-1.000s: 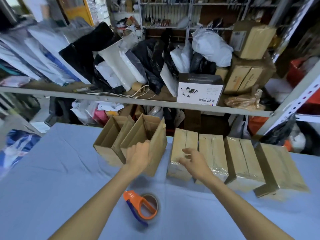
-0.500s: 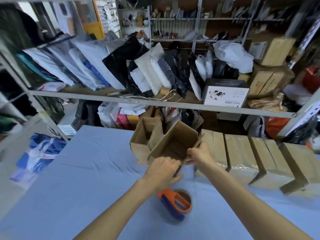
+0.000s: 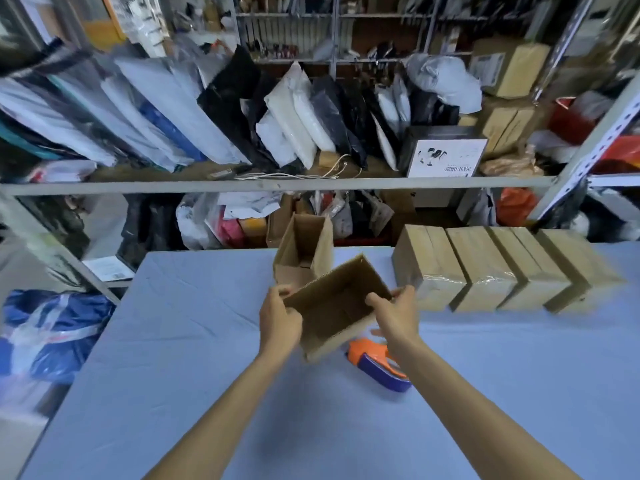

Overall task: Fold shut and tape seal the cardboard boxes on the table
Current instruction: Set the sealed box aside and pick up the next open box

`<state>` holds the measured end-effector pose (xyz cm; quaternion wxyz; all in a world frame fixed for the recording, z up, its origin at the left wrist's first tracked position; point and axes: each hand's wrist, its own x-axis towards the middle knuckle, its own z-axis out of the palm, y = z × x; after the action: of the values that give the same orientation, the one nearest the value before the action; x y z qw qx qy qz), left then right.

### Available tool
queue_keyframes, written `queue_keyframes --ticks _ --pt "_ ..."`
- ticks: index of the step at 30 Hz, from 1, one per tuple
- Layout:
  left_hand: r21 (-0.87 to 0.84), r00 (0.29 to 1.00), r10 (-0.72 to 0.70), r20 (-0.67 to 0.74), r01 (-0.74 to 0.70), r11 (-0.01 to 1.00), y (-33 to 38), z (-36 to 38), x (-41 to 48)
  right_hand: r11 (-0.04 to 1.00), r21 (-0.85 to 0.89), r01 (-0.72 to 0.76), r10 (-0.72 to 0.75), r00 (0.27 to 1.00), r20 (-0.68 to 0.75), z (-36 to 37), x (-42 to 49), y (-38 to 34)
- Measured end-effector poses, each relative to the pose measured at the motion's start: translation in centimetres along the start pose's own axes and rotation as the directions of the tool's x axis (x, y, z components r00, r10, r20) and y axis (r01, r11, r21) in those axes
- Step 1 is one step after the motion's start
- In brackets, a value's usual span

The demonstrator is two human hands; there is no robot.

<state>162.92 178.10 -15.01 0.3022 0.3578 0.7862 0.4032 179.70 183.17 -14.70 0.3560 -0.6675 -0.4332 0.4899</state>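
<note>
Left arm: your bare forearm runs up from the bottom of the view and ends just left of the tape dispenser [image 3: 377, 367].
Left hand [image 3: 278, 323]: it grips the left end of the open box [image 3: 332, 303]. The thumb is hooked over the rim and the fingers are curled round the outer wall.
Right arm: it rises from the lower right and crosses over the right side of the tape dispenser, hiding part of it.
Right hand [image 3: 394, 315]: it holds the right end of the open box. The thumb presses on the rim corner and the fingers reach underneath; you cannot tell how far they curl.
Open box: you hold it off the table [image 3: 173, 341], just beyond and above the tape dispenser, tilted, with its mouth towards you and its flaps unfolded.
Second open box [image 3: 303, 251]: it stands upright on the table beyond the tape dispenser, right behind the held one.
Sealed boxes [image 3: 485, 268]: a row of four stands beyond and to the right of the tape dispenser, side by side and touching.
Tape dispenser: orange and blue, lying on the table.
Shelf [image 3: 242, 186]: well beyond the tape dispenser, packed with bagged goods.
</note>
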Motion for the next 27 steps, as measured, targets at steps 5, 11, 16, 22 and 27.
queue_keyframes --ticks 5,11,16,22,27 --pt "0.041 0.998 -0.06 0.005 0.059 0.997 -1.8 -2.7 1.2 0.935 -0.321 0.15 -0.134 0.988 0.07 -0.6 -0.6 1.4" --pt "-0.12 0.993 -0.097 -0.061 0.089 0.989 -2.5 -4.5 2.6 0.816 -0.519 0.254 -0.191 0.966 0.173 0.5 0.0 0.5" --pt "-0.208 0.976 -0.182 -0.12 0.154 0.966 -3.9 -4.9 2.9 0.858 -0.454 0.241 -0.134 0.957 0.256 2.1 0.7 1.3" --pt "-0.182 0.981 -0.179 -0.075 0.163 0.97 -7.0 -4.5 1.7 0.788 -0.56 0.257 -0.064 0.938 0.341 2.9 1.0 3.3" --pt "-0.209 0.992 -0.123 0.035 0.127 0.97 -9.3 -4.3 1.6 0.661 -0.652 0.372 -0.126 0.911 0.392 3.3 1.0 3.5"
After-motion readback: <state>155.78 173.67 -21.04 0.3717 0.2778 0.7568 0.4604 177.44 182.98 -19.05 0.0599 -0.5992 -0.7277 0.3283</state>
